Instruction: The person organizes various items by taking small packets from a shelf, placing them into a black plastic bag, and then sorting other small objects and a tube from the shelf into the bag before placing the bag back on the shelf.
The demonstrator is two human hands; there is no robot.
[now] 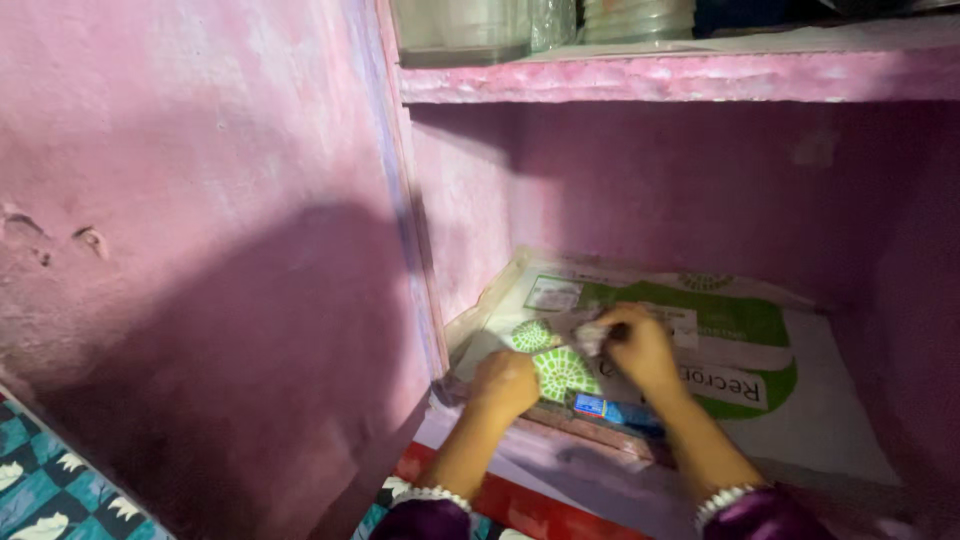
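Note:
Both my hands reach into a pink wall niche lined with a white and green printed plastic sack (800, 400). My left hand (505, 383) is closed into a fist and presses on the sack near its front left corner. My right hand (640, 345) pinches a small crumpled pale wad (592, 338), held against the sack. A small blue packet (610, 410) lies at the sack's front edge between my wrists.
A pink shelf (680, 75) above the niche carries clear plastic containers (470, 30). A pink wall (200, 250) fills the left. A red ledge strip (520, 505) runs below the niche, and a teal patterned cloth (50, 490) shows at bottom left.

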